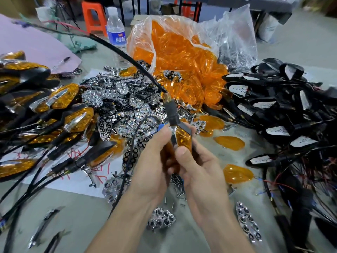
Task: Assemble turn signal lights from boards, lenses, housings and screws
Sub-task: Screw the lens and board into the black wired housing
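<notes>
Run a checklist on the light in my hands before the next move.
1. Grip: left hand and right hand both hold the turn signal light: ok.
2. Amber lens sits in the black housing: ok.
3. Lens seated all round: cannot tell, fingers cover its lower edge.
4. Screws lie loose just below the hands: ok.
5. Screw already driven in the back: cannot tell, the back faces away.
6. Cable runs up from the stem, above the chrome reflectors: ok.
</notes>
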Available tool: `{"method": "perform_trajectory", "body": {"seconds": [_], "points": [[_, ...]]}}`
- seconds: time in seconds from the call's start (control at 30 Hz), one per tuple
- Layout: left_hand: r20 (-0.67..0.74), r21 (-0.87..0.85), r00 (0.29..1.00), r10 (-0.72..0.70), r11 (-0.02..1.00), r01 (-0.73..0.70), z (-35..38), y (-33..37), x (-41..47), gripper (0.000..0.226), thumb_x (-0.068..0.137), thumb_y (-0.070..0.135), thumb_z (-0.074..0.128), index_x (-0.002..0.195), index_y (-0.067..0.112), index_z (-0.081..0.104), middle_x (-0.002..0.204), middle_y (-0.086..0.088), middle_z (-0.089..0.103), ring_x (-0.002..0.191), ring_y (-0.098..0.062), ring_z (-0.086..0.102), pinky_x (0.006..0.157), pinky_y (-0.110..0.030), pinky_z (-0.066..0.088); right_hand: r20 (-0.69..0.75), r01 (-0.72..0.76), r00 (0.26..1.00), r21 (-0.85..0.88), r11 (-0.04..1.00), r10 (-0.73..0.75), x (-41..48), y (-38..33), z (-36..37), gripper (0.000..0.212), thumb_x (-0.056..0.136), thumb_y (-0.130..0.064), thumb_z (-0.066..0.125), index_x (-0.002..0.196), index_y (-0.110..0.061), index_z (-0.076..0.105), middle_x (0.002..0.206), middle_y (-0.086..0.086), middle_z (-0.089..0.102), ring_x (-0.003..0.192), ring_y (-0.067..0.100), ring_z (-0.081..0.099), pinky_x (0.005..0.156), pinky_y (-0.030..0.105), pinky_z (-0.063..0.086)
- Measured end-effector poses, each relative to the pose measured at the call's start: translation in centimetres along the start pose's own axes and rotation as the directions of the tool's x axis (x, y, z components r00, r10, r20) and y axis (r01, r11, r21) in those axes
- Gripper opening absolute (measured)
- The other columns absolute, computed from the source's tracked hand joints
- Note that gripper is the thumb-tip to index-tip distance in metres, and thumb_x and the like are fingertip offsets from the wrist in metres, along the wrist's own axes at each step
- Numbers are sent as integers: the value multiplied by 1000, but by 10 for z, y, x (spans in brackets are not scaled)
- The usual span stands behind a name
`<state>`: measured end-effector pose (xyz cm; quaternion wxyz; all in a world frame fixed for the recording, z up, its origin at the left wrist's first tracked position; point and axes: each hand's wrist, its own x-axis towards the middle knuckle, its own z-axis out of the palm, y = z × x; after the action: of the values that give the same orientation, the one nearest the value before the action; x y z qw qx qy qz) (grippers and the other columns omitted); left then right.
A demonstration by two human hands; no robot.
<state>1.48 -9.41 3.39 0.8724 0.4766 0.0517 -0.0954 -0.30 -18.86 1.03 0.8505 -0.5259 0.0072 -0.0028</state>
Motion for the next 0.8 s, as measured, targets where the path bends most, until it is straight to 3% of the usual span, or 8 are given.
{"method": "perform_trajectory", "body": {"seconds": [0.1,0.2,0.3,0.47,0.57,0.63,0.7,0.8], "points": [[-43,-39,999,21,999,-23,4,-3,0,43,78,42,53,101,18,80,113,-10,77,89,-24,71,64,-28,54,-12,-2,1000,-2,1000,2,-2,3,3,40,82,-15,71,122,-17,76,110,7,78,99,19,72,92,31,56],[-68,-41,997,30,999,-33,9,-4,2,57,65,46,59,106,10,76,104,-12,78,87,-22,72,70,-29,59,-38,21,999,14,1000,-20,-3,4,4,47,82,-14,73,128,-10,72,123,15,74,123,34,67,113,46,47],[-73,-19,997,28,999,-30,9,-6,6,46,74,38,52,99,7,75,89,-10,73,79,-22,67,66,-28,57,-65,24,998,50,998,-21,-1,10,4,55,77,-23,78,129,-9,71,125,16,74,125,36,65,115,51,45],[-80,-15,997,24,1000,-26,12,-7,10,40,73,34,50,92,9,75,89,-12,72,78,-23,65,67,-29,56,-44,43,998,28,999,-41,4,13,2,46,83,-14,74,130,-12,72,122,9,76,121,27,69,106,36,53],[-74,32,993,90,996,-87,4,-5,11,40,69,41,55,91,15,76,89,-10,70,83,-25,63,77,-37,54,28,43,999,-238,970,-38,7,4,-4,47,78,-26,78,124,-23,74,110,-4,79,107,14,73,97,31,56],[-34,116,986,161,981,-156,-11,0,12,39,69,44,51,89,23,78,91,-6,72,88,-26,64,88,-49,52,152,80,988,-479,874,-7,12,-8,-5,48,77,-40,74,124,-29,73,101,-12,79,96,6,73,91,29,56],[27,190,980,198,961,-200,-23,2,13,43,71,42,49,99,25,78,101,-5,75,99,-28,67,98,-57,49,246,109,968,-601,792,53,19,-18,-6,48,81,-39,73,128,-36,67,108,-13,77,104,6,71,97,37,55],[70,164,988,136,976,-146,-26,-1,12,56,71,39,53,118,20,76,122,-6,75,112,-25,69,96,-48,54,281,110,955,-645,757,100,20,-21,-9,47,84,-30,72,127,-45,61,114,-14,73,113,11,68,103,48,52]]}}
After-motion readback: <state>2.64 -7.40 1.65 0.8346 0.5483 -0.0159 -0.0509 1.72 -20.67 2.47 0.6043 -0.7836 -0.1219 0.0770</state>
